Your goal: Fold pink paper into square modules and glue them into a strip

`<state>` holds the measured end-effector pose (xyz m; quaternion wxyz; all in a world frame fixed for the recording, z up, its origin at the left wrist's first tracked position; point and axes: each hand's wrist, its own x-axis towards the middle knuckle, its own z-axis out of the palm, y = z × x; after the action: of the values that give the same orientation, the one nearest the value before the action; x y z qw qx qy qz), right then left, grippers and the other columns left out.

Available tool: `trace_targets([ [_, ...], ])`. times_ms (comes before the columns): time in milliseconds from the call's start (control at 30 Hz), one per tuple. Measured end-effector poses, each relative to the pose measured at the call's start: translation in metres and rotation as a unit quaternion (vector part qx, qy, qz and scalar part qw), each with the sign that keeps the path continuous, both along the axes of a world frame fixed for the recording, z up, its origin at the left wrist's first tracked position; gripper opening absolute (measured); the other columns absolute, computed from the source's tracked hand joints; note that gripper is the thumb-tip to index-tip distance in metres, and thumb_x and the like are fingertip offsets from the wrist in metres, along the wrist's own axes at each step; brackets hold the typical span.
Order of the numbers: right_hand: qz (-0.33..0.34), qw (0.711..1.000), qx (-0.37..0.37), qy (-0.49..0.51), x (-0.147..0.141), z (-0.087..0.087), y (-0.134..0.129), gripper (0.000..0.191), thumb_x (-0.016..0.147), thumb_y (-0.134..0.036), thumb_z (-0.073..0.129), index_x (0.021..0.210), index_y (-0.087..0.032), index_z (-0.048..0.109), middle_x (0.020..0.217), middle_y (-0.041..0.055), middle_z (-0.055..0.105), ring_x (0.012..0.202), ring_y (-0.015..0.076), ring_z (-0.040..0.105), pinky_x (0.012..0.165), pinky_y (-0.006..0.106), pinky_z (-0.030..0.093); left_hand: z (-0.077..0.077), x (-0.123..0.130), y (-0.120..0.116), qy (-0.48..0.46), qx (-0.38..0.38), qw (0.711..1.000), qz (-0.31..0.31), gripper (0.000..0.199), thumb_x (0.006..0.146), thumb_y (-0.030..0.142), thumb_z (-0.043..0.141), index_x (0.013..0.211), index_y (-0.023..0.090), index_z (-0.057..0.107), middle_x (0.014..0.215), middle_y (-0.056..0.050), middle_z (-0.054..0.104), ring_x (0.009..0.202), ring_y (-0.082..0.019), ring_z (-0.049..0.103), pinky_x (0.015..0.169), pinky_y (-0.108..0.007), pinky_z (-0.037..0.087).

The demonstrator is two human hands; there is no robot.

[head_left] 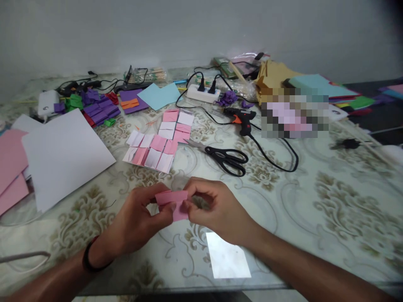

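A small pink paper piece point(176, 196) with a folded upper edge is held between both hands above the front of the table. My left hand point(141, 216) pinches its left side, thumb in front. At its right side, my right hand point(210, 205) grips the paper between thumb and fingers. Beyond the hands lie woven-looking pink and white paper squares point(151, 152), with more pink and white strips point(176, 124) just behind. Black-handled scissors point(225, 157) rest to the right of these, their blade tips near the pink strips.
White sheets point(69, 159) and pink sheets point(12, 163) lie at the left. Behind are purple folded papers point(100, 110), light blue sheets point(160, 95) and a power strip point(203, 94). A black glue gun point(244, 119) with its cord is at the right. A white square point(228, 256) is near the front edge.
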<state>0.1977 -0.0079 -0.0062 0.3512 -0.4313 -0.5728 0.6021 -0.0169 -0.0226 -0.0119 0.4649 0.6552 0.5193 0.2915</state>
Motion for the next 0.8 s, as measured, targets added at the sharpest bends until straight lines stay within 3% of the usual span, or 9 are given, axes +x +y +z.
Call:
trace_targets([
  [100, -0.006, 1.000, 0.022, 0.020, 0.003, 0.001, 0.004, 0.003, 0.080, -0.018, 0.070, 0.079, -0.019, 0.072, 0.075, -0.0010, 0.067, 0.071, 0.0129, 0.058, 0.066, 0.026, 0.046, 0.004, 0.002, 0.004, -0.010, -0.026, 1.000, -0.008, 0.022, 0.095, 0.036, 0.067, 0.084, 0.017, 0.069, 0.074, 0.000, 0.065, 0.066, -0.012, 0.054, 0.060, -0.023, 0.042],
  [233, -0.048, 0.996, 0.055, 0.054, 0.007, 0.000, 0.009, 0.017, 0.086, -0.023, 0.076, 0.103, -0.024, 0.076, 0.079, -0.0011, 0.069, 0.074, 0.0139, 0.064, 0.069, 0.027, 0.052, 0.010, 0.006, 0.009, -0.027, -0.041, 0.999, 0.014, 0.021, 0.093, 0.039, 0.072, 0.101, 0.020, 0.071, 0.075, 0.001, 0.069, 0.065, -0.012, 0.059, 0.056, -0.021, 0.045],
  [333, -0.057, 0.989, 0.123, 0.063, 0.009, 0.000, 0.010, 0.009, 0.088, -0.019, 0.074, 0.094, -0.025, 0.079, 0.083, 0.0011, 0.071, 0.075, 0.0140, 0.065, 0.066, 0.026, 0.052, 0.011, 0.005, 0.007, -0.104, 0.005, 0.994, 0.036, 0.026, 0.092, 0.031, 0.074, 0.115, 0.024, 0.064, 0.079, 0.003, 0.072, 0.065, -0.012, 0.064, 0.055, -0.019, 0.049],
  [433, -0.038, 0.980, 0.179, 0.079, 0.012, 0.002, 0.011, 0.017, 0.090, -0.012, 0.069, 0.090, -0.025, 0.080, 0.090, 0.0027, 0.073, 0.083, 0.0149, 0.068, 0.072, 0.027, 0.053, 0.012, 0.002, 0.004, -0.118, 0.080, 0.990, 0.013, 0.009, 0.095, 0.019, 0.069, 0.102, 0.023, 0.067, 0.087, 0.002, 0.074, 0.075, -0.011, 0.070, 0.066, -0.018, 0.054],
  [500, -0.027, 0.978, 0.188, 0.082, 0.013, 0.003, 0.010, 0.021, 0.088, -0.008, 0.069, 0.091, -0.026, 0.080, 0.093, 0.0028, 0.074, 0.087, 0.0152, 0.069, 0.076, 0.028, 0.054, 0.013, 0.001, 0.004, -0.101, 0.105, 0.989, -0.009, 0.010, 0.095, 0.014, 0.067, 0.095, 0.023, 0.071, 0.087, 0.002, 0.075, 0.076, -0.010, 0.071, 0.071, -0.016, 0.055],
  [633, -0.014, 0.981, 0.180, 0.075, 0.014, 0.003, 0.008, 0.037, 0.083, -0.003, 0.070, 0.108, -0.029, 0.079, 0.103, 0.0036, 0.074, 0.094, 0.0176, 0.071, 0.079, 0.030, 0.057, 0.016, 0.002, 0.004, -0.104, 0.088, 0.991, -0.015, 0.010, 0.095, 0.015, 0.067, 0.095, 0.023, 0.073, 0.088, 0.000, 0.079, 0.076, -0.012, 0.074, 0.071, -0.018, 0.058],
  [800, 0.000, 0.971, 0.235, 0.033, 0.015, 0.006, 0.009, 0.033, 0.084, -0.002, 0.070, 0.099, -0.028, 0.083, 0.099, 0.0034, 0.075, 0.088, 0.0159, 0.073, 0.076, 0.028, 0.056, 0.018, 0.003, 0.004, -0.114, 0.064, 0.991, -0.003, 0.004, 0.094, 0.022, 0.070, 0.093, 0.021, 0.073, 0.081, -0.002, 0.078, 0.070, -0.013, 0.073, 0.064, -0.019, 0.058],
])
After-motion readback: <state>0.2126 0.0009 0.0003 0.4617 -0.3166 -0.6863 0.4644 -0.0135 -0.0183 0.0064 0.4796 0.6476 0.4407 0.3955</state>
